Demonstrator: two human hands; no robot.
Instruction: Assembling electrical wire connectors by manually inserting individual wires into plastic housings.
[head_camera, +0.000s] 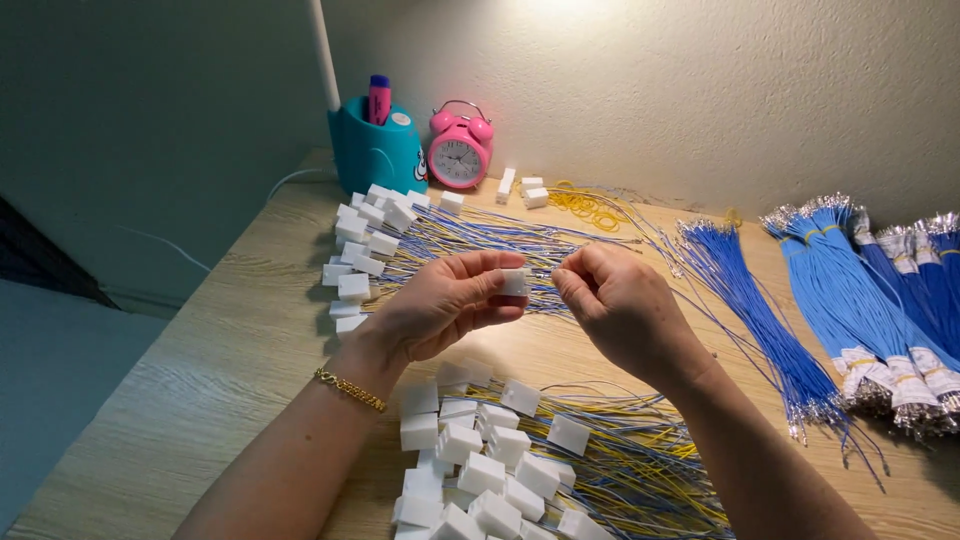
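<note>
My left hand (445, 305) pinches a small white plastic connector block (515, 282) between thumb and fingers, above the wooden desk (230, 370). My right hand (620, 305) is closed just right of the block, its fingertips at the block's side, pinching a thin wire that is barely visible. A gold bracelet (350, 390) circles my left wrist. Below my hands lies a pile of white connectors with yellow and blue wires (500, 470). Another such pile (400, 235) lies beyond my hands.
Bundles of blue wires (760, 320) and light blue wires (850, 300) lie at the right. A teal pen holder (375, 150), a pink alarm clock (459, 150), loose white connectors (525, 188) and yellow rubber bands (585, 205) sit by the wall.
</note>
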